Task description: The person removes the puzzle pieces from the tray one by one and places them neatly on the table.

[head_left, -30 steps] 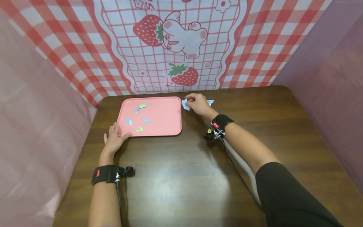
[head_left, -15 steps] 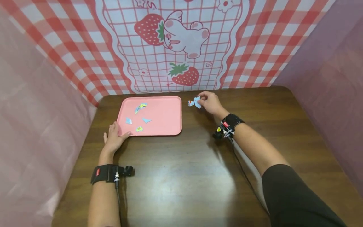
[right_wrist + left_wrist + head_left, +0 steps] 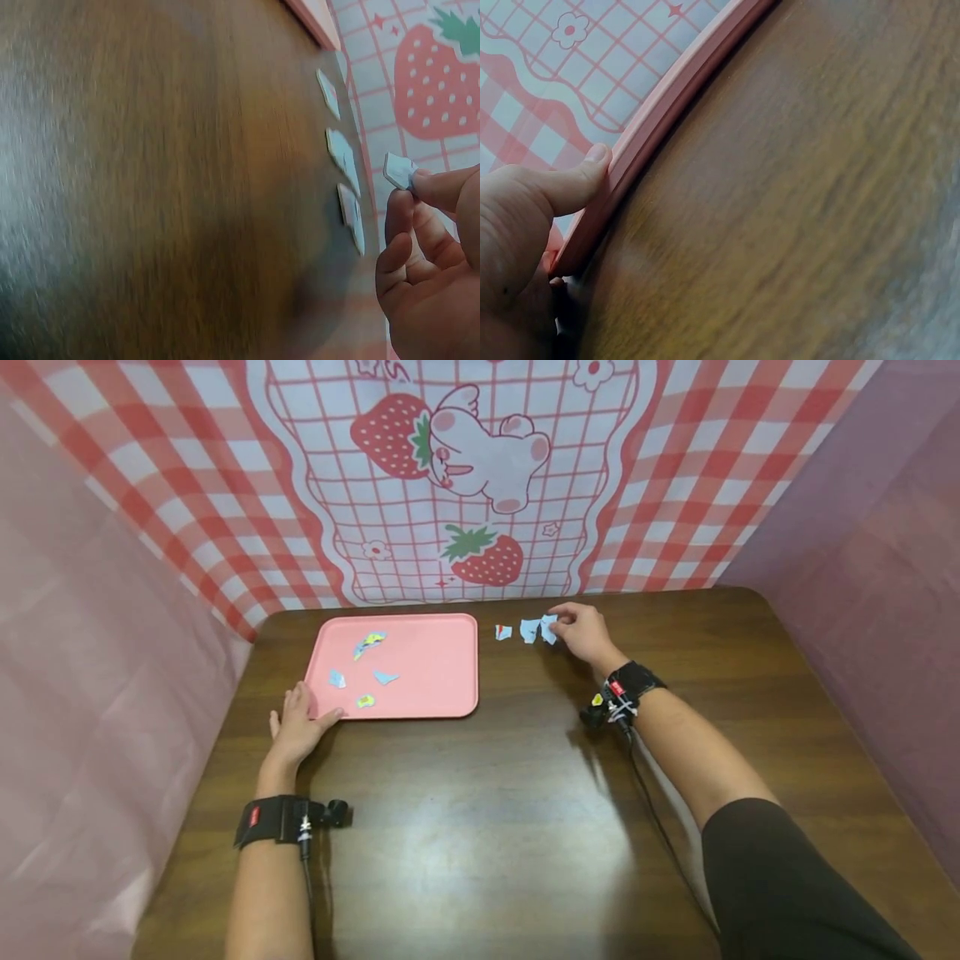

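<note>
Right hand (image 3: pixel 587 633) pinches a pale piece (image 3: pixel 397 171) above the tabletop (image 3: pixel 450 827) — loose pieces (image 3: pixel 529 631) lie leftward, pink tray (image 3: pixel 438 672) beyond. Left hand (image 3: pixel 295 735) — fingers spread — touches the tray's near-left corner.

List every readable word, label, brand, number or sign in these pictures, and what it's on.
No complete word is readable.
Lettering on the backdrop: cut off at the head view's top edge, possibly "S".
Left wrist tag, red: too small to read.
Right wrist tag, red: likewise.
Yellow patch beside it: too small.
Loose pieces: any printing too small.
</note>
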The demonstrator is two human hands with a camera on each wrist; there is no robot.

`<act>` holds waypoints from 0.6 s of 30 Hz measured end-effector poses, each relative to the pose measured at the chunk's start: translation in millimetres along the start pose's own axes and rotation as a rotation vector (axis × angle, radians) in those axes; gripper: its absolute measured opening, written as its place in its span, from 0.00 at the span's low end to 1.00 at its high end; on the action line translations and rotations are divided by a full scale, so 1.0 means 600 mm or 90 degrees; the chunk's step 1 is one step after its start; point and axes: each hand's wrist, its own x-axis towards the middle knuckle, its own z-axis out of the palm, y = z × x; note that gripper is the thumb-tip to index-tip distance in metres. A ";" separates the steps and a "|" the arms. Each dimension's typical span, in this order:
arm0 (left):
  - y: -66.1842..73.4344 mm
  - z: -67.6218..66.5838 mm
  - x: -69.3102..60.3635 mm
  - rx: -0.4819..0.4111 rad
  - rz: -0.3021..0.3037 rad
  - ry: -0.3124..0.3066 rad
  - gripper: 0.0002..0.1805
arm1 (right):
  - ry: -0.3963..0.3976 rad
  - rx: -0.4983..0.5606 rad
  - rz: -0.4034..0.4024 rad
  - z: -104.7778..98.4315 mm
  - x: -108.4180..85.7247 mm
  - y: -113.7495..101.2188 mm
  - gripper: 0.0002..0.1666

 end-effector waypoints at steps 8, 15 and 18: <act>0.001 -0.002 0.001 -0.001 0.000 0.001 0.55 | 0.013 -0.006 0.025 -0.014 0.000 0.017 0.15; -0.004 0.000 0.002 0.007 0.000 0.002 0.54 | 0.028 -0.031 0.036 -0.025 -0.001 0.028 0.15; -0.004 0.000 0.002 0.004 -0.001 0.000 0.55 | 0.029 -0.043 0.046 -0.030 -0.001 0.033 0.15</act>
